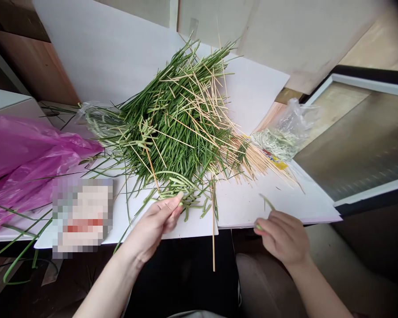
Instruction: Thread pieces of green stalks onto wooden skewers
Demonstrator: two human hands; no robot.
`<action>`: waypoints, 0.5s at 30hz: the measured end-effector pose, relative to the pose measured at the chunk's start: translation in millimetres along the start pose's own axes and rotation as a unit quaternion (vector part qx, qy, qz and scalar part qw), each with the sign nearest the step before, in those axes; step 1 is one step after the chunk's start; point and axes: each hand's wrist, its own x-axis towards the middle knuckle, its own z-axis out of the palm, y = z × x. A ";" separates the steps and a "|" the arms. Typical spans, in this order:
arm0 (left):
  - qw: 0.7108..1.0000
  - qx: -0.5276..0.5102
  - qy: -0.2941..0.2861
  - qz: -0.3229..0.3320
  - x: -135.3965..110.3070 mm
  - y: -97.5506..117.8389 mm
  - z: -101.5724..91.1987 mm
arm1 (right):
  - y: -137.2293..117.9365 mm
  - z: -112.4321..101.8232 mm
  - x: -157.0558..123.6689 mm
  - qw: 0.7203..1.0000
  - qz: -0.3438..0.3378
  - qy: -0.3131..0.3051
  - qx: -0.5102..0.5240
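My left hand (166, 214) is closed in a pinch over the front of the table, with a bit of green chive at its fingertips. A brown bamboo skewer (151, 165) runs from a cluster of knotted chive pieces (146, 130) down to just behind that hand; whether the hand touches it I cannot tell. Off to the right, beyond the table's front edge, my right hand (283, 236) is curled closed around a short chive (268, 202), whose end sticks up from the fingers. Short bent chive pieces (182, 183) lie beyond my left fingertips.
A large heap of chives (172, 119) covers the middle of the white table (245, 203), with loose skewers (257, 159) across its right side. One skewer (214, 238) overhangs the front edge. A pink plastic bag (29, 154) lies left, a clear bag (281, 132) right, near a framed glass panel (368, 141).
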 end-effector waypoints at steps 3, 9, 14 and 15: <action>0.971 0.207 0.059 0.106 4.2 3.8 -13.7 | -0.1 -1.7 4.3 0.999 0.021 -0.028 0.004; 0.858 0.468 0.071 0.199 15.1 -21.1 -7.8 | -39.7 23.4 7.9 0.962 0.118 -0.226 0.098; 0.845 0.481 0.086 0.218 12.7 -21.4 -6.9 | -52.1 32.9 6.6 0.917 0.223 -0.254 0.211; 0.853 0.470 0.061 0.220 10.0 -18.2 -4.7 | -52.4 34.8 7.1 0.900 0.244 -0.253 0.257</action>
